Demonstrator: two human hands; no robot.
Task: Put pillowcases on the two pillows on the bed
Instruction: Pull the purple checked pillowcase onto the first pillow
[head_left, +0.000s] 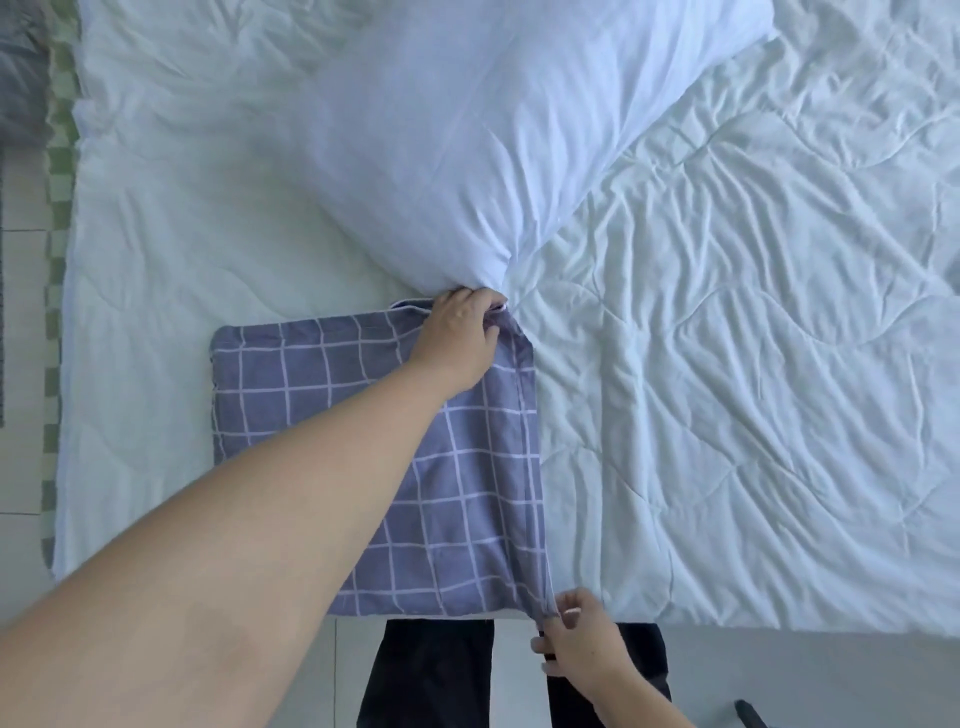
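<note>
Nearest, the right hand (576, 642) pinches the blue-grey checked cotton pillowcase (374, 457) at its open edge while the left hand (457, 338) grips, seemingly, the plump white pillow (467, 135) corner beyond it, ready for feeding inside.

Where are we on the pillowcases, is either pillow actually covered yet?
One looks done: the blue checked pillowcase lies filled out at the bed's near edge. In hand: the left hand grips its far corner together with a corner of the bare white pillow, while the right hand pinches its near corner, apparently at the opening. Left: the white pillow has no case on it, and no second case is in view.
</note>
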